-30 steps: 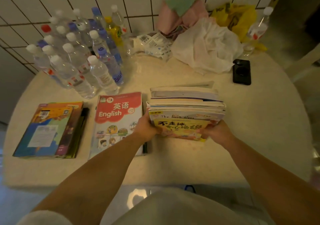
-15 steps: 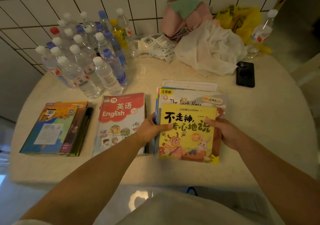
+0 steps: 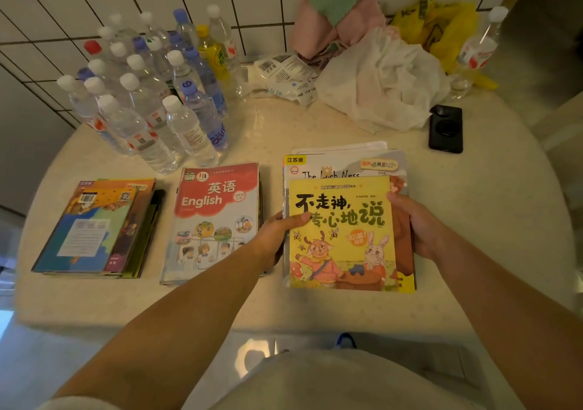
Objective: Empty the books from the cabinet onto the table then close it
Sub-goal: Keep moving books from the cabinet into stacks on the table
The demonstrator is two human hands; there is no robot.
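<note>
A stack of books topped by a yellow picture book (image 3: pixel 342 236) lies flat on the round cream table (image 3: pixel 473 236). My left hand (image 3: pixel 277 236) grips the stack's left edge, thumb on the yellow cover. At the right edge my right hand (image 3: pixel 413 223) holds the stack, fingers curled under it. A red English textbook stack (image 3: pixel 214 217) lies just left of it. Farther left sits a third stack with a blue and orange cover (image 3: pixel 94 230). The cabinet is out of view.
Several water bottles (image 3: pixel 151 100) crowd the table's back left by the tiled wall. White plastic bags (image 3: pixel 381 84), a pink cloth (image 3: pixel 334 21) and a yellow bag (image 3: pixel 441 28) lie at the back. A black phone (image 3: pixel 445 128) rests at the right. A lone bottle (image 3: pixel 476 53) stands far right.
The stack in both hands was tilted up off the table a second ago. It has been lowered flat beside the English textbook, and both hands stay at its sides.
</note>
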